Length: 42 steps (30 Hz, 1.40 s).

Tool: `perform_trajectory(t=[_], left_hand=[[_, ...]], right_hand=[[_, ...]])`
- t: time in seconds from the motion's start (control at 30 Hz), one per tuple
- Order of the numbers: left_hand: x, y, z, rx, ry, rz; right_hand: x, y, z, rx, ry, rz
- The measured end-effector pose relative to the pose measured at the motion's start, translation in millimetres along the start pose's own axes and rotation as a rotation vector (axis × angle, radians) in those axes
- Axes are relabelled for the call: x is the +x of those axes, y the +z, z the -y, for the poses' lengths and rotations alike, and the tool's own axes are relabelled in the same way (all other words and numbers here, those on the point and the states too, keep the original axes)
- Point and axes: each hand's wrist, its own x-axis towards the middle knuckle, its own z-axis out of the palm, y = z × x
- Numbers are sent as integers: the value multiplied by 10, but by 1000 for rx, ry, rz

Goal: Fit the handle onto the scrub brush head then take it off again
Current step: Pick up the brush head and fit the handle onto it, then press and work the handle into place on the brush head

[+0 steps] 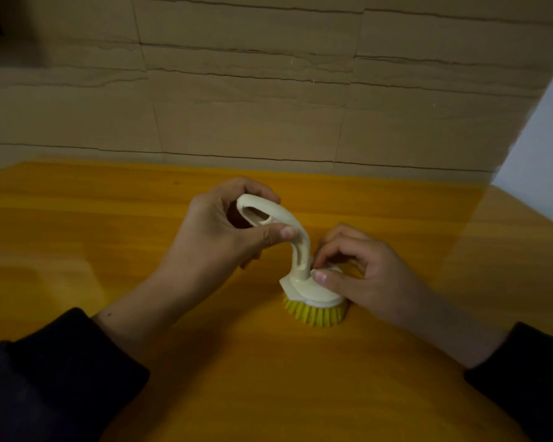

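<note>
Left hand [217, 231] grips the handle [278, 224]; right hand [361, 269] pins the head [313, 293] on the tabletop [109, 218]. Handle looks seated; next, probably a pull off.

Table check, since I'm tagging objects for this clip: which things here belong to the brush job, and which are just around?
Part of the job:
- handle, gripped by the left hand
- scrub brush head, bristles down, steadied by the right hand

Just around:
- yellow table
- cardboard wall behind it
</note>
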Motion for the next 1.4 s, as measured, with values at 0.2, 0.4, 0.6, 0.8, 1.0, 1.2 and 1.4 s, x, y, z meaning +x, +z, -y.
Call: perform_trajectory(t=[0.2,0.4,0.6,0.8,1.0,1.2,1.4], left_hand=[[-22,95,124,-75,-132,136],[-67,241,278,110,-227,452],[-65,270,298,127,-207,499],[-47,242,307,141,-194,520],[-21,239,301,128,-200,548],[4,229,310,131,-203,575],[54,208,276,218,-165,633]], right_hand=[[2,-32,26,-150,-11,-41],[-5,-5,64,-139,12,-57],[8,8,104,-125,38,-34],[22,-7,106,-137,9,33],[28,-24,103,-135,-9,57],[31,-6,89,-167,-54,63],[42,-5,84,-145,-66,74]])
